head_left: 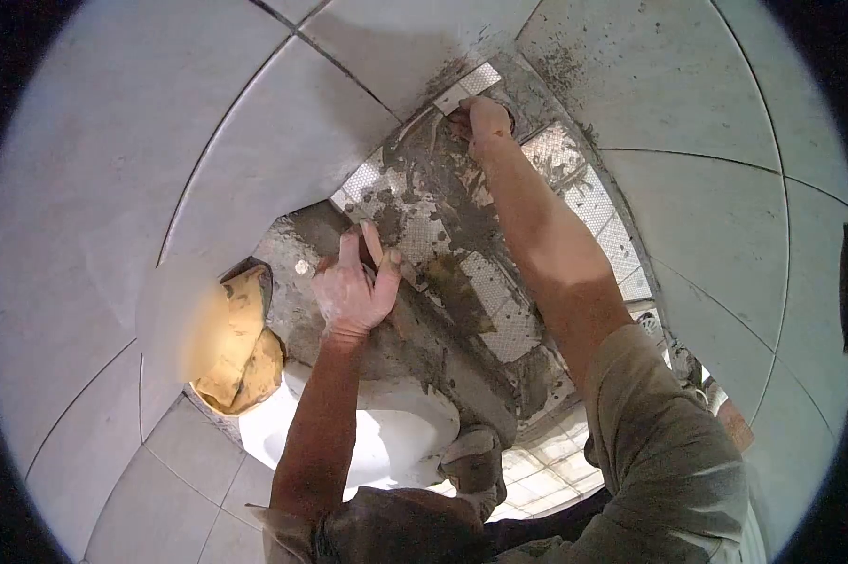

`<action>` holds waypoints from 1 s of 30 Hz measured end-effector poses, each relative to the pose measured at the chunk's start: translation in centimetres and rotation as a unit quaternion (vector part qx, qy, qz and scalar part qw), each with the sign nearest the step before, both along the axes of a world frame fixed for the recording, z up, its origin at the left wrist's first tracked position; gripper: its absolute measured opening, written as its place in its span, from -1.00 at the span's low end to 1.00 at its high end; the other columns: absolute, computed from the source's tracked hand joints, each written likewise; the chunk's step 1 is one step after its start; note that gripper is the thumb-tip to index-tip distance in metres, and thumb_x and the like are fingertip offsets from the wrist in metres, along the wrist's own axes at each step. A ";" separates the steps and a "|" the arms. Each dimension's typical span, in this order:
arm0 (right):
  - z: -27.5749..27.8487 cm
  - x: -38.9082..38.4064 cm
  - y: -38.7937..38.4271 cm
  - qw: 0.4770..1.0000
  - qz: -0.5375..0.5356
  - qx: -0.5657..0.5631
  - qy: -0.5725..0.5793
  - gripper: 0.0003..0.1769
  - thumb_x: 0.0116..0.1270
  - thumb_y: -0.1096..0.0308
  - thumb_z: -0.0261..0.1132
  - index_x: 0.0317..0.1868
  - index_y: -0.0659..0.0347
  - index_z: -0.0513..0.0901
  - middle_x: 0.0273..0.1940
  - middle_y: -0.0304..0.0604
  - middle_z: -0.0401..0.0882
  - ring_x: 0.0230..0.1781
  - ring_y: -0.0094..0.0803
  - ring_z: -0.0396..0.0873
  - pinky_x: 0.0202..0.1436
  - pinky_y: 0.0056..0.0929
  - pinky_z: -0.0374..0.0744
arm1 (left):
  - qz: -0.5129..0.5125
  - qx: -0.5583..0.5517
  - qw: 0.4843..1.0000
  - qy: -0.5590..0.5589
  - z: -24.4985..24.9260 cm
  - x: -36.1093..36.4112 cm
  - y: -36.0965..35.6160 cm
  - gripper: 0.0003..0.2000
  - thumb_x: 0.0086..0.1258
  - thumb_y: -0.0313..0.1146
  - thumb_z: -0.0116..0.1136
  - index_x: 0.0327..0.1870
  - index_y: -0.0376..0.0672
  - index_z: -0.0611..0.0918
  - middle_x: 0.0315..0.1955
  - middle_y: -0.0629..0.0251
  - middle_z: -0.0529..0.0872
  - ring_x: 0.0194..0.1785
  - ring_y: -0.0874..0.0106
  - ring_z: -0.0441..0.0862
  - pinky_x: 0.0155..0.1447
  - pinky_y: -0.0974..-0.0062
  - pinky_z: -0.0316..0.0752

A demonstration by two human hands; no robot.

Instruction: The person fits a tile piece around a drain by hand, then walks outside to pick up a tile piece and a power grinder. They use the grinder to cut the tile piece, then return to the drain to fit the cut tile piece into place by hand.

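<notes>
Both hands down on the mortar-smeared floor tile (462,273), wedged between the wall tiles (255,150).
Left hand (353,287) is splayed flat at the near end, right hand (485,122) knuckled at the far corner, grip unclear. I'd press evenly so neither end rocks.

Glossy smooth wall tiles (255,141) – small textured floor tiles (509,310) smeared with rough wet grey mortar (443,197).
</notes>
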State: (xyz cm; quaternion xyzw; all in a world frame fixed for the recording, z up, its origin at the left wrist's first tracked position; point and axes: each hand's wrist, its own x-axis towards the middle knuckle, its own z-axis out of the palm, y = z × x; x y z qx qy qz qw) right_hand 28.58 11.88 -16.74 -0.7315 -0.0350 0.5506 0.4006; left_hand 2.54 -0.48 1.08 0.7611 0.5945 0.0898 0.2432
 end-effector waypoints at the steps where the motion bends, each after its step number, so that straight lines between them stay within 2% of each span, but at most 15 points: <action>1: 2.1 -0.4 -0.3 0.998 -0.052 0.001 0.032 -0.81 0.37 0.40 0.17 -0.17 0.37 0.59 -0.34 -0.06 0.62 -0.37 -0.24 0.60 -0.27 -0.27 0.64 | 0.001 -0.013 1.000 0.010 0.1 0.0 0.0 -0.52 0.23 0.04 0.20 -0.07 -0.23 0.56 -0.65 0.13 0.62 -0.52 0.09 0.66 -0.34 0.21 0.56; 2: 3.4 -0.8 -0.5 0.993 -0.104 0.002 0.063 -0.81 0.36 0.39 0.18 -0.17 0.37 0.60 -0.35 -0.06 0.62 -0.37 -0.24 0.60 -0.25 -0.27 0.63 | 0.003 -0.014 1.000 0.010 0.1 0.0 0.1 -0.52 0.23 0.04 0.20 -0.07 -0.23 0.56 -0.65 0.13 0.62 -0.52 0.09 0.66 -0.34 0.21 0.56; 5: 3.7 -1.0 -0.6 0.993 -0.099 0.028 0.054 -0.83 0.34 0.40 0.19 -0.21 0.36 0.60 -0.36 -0.06 0.62 -0.39 -0.25 0.59 -0.22 -0.29 0.63 | -0.003 0.013 1.000 0.026 0.0 0.1 0.1 -0.52 0.23 0.03 0.21 -0.06 -0.22 0.57 -0.66 0.14 0.62 -0.54 0.08 0.65 -0.32 0.21 0.56; 6: 1.3 -0.6 -0.5 0.993 -0.098 0.028 0.053 -0.83 0.34 0.40 0.19 -0.21 0.36 0.60 -0.36 -0.06 0.62 -0.39 -0.25 0.59 -0.22 -0.29 0.63 | -0.008 0.012 1.000 0.022 -0.2 0.0 0.1 -0.52 0.23 0.04 0.20 -0.06 -0.22 0.56 -0.67 0.14 0.62 -0.55 0.08 0.65 -0.32 0.21 0.56; 8: -6.4 0.5 -0.1 0.987 0.063 0.112 -0.098 -0.83 0.32 0.40 0.20 -0.24 0.36 0.60 -0.36 -0.06 0.61 -0.41 -0.25 0.57 -0.23 -0.30 0.62 | -0.013 0.010 1.000 0.016 -0.1 0.1 0.1 -0.52 0.23 0.04 0.19 -0.05 -0.22 0.56 -0.67 0.15 0.63 -0.56 0.07 0.65 -0.31 0.21 0.56; 14: -8.9 0.4 0.2 0.983 0.064 0.120 -0.119 -0.83 0.31 0.39 0.22 -0.24 0.36 0.60 -0.36 -0.05 0.61 -0.40 -0.27 0.58 -0.31 -0.30 0.61 | -0.015 0.001 1.000 0.026 0.1 0.2 0.2 -0.47 0.26 0.08 0.15 0.01 -0.24 0.54 -0.68 0.13 0.62 -0.53 0.06 0.66 -0.31 0.19 0.56; 18: -5.3 0.5 -0.2 0.983 0.086 0.126 -0.106 -0.83 0.30 0.38 0.24 -0.27 0.36 0.61 -0.34 -0.05 0.63 -0.41 -0.28 0.59 -0.36 -0.30 0.60 | -0.015 0.004 1.000 0.014 0.1 0.0 0.2 -0.46 0.27 0.09 0.14 0.02 -0.24 0.54 -0.68 0.11 0.62 -0.51 0.06 0.66 -0.29 0.18 0.57; 20: -4.8 0.8 -0.3 0.979 0.125 0.079 -0.140 -0.81 0.29 0.37 0.24 -0.29 0.38 0.63 -0.31 -0.06 0.64 -0.42 -0.27 0.59 -0.33 -0.30 0.59 | -0.016 0.013 1.000 0.016 0.1 0.1 0.1 -0.47 0.27 0.09 0.14 0.02 -0.24 0.54 -0.68 0.11 0.62 -0.51 0.06 0.66 -0.29 0.18 0.57; 21: -6.2 1.1 -0.3 0.979 0.125 0.078 -0.141 -0.81 0.29 0.37 0.24 -0.29 0.38 0.63 -0.31 -0.06 0.64 -0.42 -0.27 0.59 -0.33 -0.30 0.59 | -0.011 -0.003 1.000 0.018 0.1 0.0 0.1 -0.47 0.27 0.08 0.14 0.02 -0.24 0.54 -0.67 0.10 0.62 -0.50 0.06 0.67 -0.28 0.19 0.57; 23: -10.2 1.9 -0.2 0.946 0.154 0.167 -0.229 -0.81 0.29 0.37 0.24 -0.26 0.37 0.65 -0.28 -0.07 0.66 -0.43 -0.23 0.59 -0.30 -0.29 0.58 | -0.007 -0.016 1.000 0.021 0.1 0.0 0.1 -0.47 0.27 0.08 0.14 0.02 -0.24 0.54 -0.66 0.08 0.63 -0.49 0.06 0.67 -0.28 0.19 0.57; 24: -7.3 1.7 -0.4 0.946 0.155 0.167 -0.230 -0.81 0.29 0.37 0.24 -0.26 0.37 0.65 -0.28 -0.07 0.66 -0.43 -0.23 0.59 -0.30 -0.29 0.58 | -0.008 -0.011 1.000 0.024 0.2 0.0 0.1 -0.47 0.27 0.07 0.15 0.02 -0.25 0.54 -0.65 0.08 0.63 -0.50 0.06 0.67 -0.28 0.19 0.57; 26: 2.0 0.9 -0.9 0.966 0.145 0.048 -0.207 -0.81 0.28 0.39 0.23 -0.21 0.34 0.68 -0.27 -0.07 0.66 -0.38 -0.21 0.60 -0.26 -0.25 0.57 | -0.009 -0.005 1.000 0.027 0.2 0.1 0.1 -0.47 0.27 0.06 0.15 0.03 -0.26 0.54 -0.65 0.07 0.64 -0.50 0.05 0.67 -0.27 0.19 0.58; 27: 0.4 1.1 -0.8 0.966 0.145 0.048 -0.208 -0.81 0.28 0.39 0.23 -0.21 0.34 0.68 -0.27 -0.07 0.66 -0.38 -0.21 0.60 -0.26 -0.25 0.57 | -0.002 -0.028 0.999 0.023 0.1 0.0 0.1 -0.46 0.27 0.06 0.16 0.03 -0.26 0.54 -0.65 0.07 0.64 -0.50 0.06 0.67 -0.27 0.19 0.58; 29: -4.6 1.5 -0.4 0.927 0.215 0.159 -0.263 -0.78 0.24 0.36 0.27 -0.19 0.33 0.69 -0.29 -0.08 0.67 -0.31 -0.24 0.61 -0.22 -0.23 0.58 | 0.006 -0.050 0.999 0.019 -0.1 -0.1 0.1 -0.46 0.27 0.05 0.16 0.04 -0.27 0.54 -0.65 0.07 0.64 -0.51 0.06 0.68 -0.27 0.19 0.58; 30: -4.1 1.3 -0.4 0.927 0.215 0.159 -0.262 -0.78 0.24 0.36 0.27 -0.19 0.33 0.69 -0.29 -0.08 0.67 -0.31 -0.24 0.61 -0.22 -0.23 0.58 | 0.000 -0.020 1.000 0.006 -0.4 -0.2 0.1 -0.46 0.27 0.06 0.16 0.04 -0.28 0.54 -0.65 0.08 0.64 -0.52 0.06 0.67 -0.26 0.19 0.58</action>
